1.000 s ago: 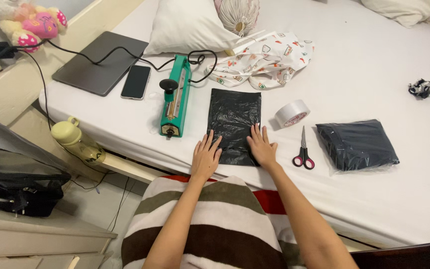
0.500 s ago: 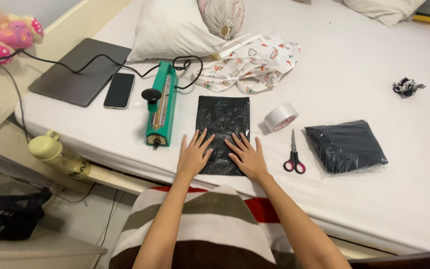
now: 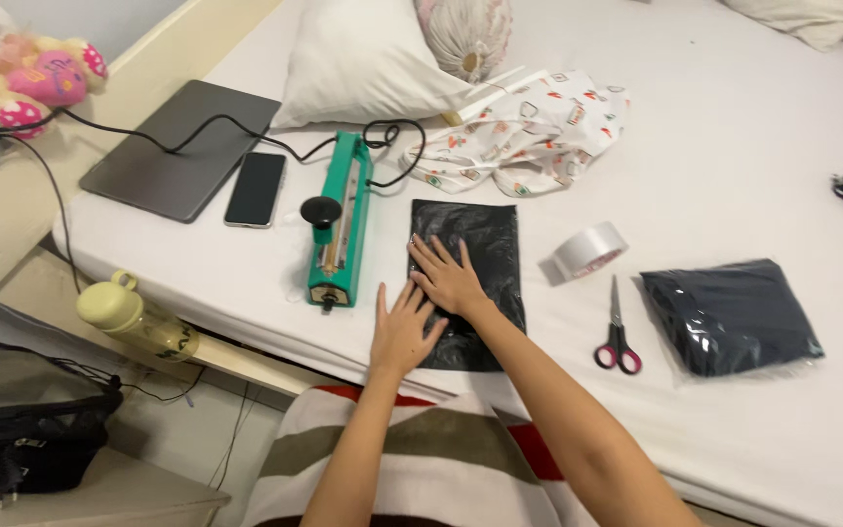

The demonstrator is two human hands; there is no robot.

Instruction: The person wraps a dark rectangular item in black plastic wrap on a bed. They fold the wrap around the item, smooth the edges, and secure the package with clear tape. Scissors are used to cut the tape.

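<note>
Fingers spread flat, the right hand (image 3: 449,281) has slid up the black plastic bag (image 3: 468,278) past the left hand (image 3: 400,332), pressing it smoother beside the green heat sealer (image 3: 341,221).

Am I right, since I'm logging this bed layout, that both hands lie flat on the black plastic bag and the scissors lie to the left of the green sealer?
Not quite. In the head view both hands, left and right, do lie flat on the black plastic bag, but the scissors lie to the right of the green sealer, beyond the bag.
</note>
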